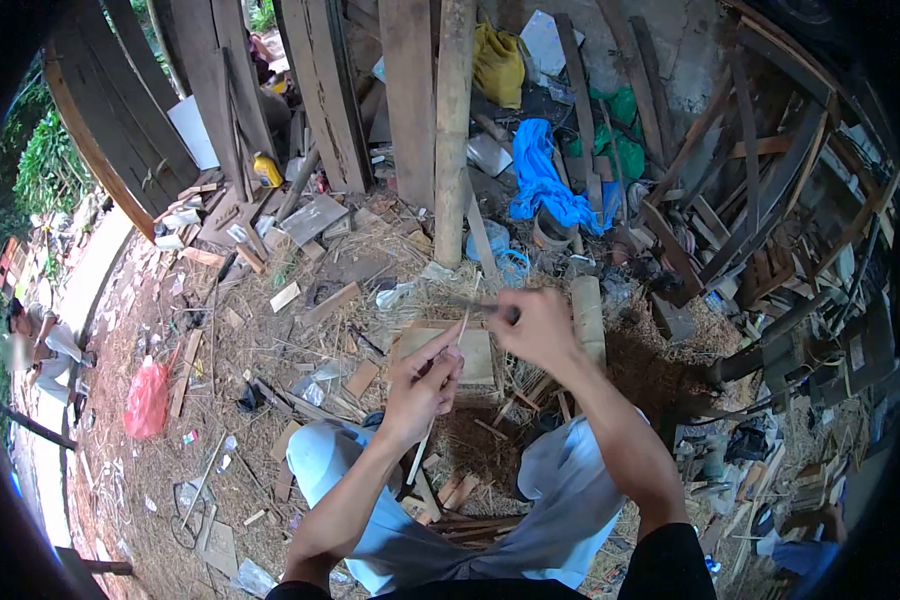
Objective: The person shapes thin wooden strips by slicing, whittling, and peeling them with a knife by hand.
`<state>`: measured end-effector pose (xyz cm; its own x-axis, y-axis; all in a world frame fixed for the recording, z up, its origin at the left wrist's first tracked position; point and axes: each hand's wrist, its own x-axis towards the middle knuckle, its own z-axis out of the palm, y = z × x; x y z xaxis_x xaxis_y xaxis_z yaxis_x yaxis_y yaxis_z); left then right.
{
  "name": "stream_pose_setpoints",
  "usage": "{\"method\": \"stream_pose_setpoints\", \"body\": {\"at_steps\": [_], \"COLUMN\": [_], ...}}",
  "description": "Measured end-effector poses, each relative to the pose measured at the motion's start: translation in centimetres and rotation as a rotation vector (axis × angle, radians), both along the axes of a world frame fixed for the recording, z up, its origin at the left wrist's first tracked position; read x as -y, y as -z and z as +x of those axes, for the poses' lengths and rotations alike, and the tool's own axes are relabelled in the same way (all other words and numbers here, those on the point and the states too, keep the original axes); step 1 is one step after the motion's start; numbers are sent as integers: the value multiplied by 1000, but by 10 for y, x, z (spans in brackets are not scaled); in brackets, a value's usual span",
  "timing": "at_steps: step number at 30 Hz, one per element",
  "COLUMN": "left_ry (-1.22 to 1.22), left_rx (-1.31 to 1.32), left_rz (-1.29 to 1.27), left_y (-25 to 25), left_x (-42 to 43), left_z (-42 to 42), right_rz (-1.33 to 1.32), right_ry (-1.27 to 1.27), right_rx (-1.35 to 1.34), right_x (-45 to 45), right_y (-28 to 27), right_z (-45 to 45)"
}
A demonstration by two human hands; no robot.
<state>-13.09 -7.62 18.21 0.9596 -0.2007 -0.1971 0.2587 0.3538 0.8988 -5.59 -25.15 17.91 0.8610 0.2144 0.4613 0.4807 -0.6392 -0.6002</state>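
My left hand (425, 390) is closed around a thin pale stick (417, 462), which slants up from between my knees, its upper end rising past my fingertips. My right hand (537, 325) grips the dark handle of a knife (473, 305). Its blade points left and meets or crosses the stick near the upper end; whether they touch is hard to tell. Below both hands sits a squared wooden block (478, 358) on the ground in front of my knees.
A bamboo post (452, 140) stands ahead, with leaning planks (407, 100) beside it. Wood scraps and shavings cover the ground. A short bamboo piece (588, 305) is right of the block. Blue plastic (536, 170) lies ahead, a pink bag (147, 400) left. A person (45, 345) sits far left.
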Motion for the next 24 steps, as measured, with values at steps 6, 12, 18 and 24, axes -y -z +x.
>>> {"method": "stream_pose_setpoints", "body": {"at_steps": [6, 12, 18, 24], "left_ry": [17, 1, 78, 14], "left_rx": [-44, -34, -12, -15], "left_rz": [-39, -41, 58, 84], "left_y": [10, 5, 4, 2], "left_x": [3, 2, -9, -1], "left_z": [-2, 1, -16, -5], "right_rz": [-455, -472, -366, -267], "right_ry": [182, 249, 705, 300], "right_rx": [-39, -41, -207, -3], "right_x": [-17, -10, 77, 30], "right_y": [1, 5, 17, 10], "right_z": [-7, 8, 55, 15]}}
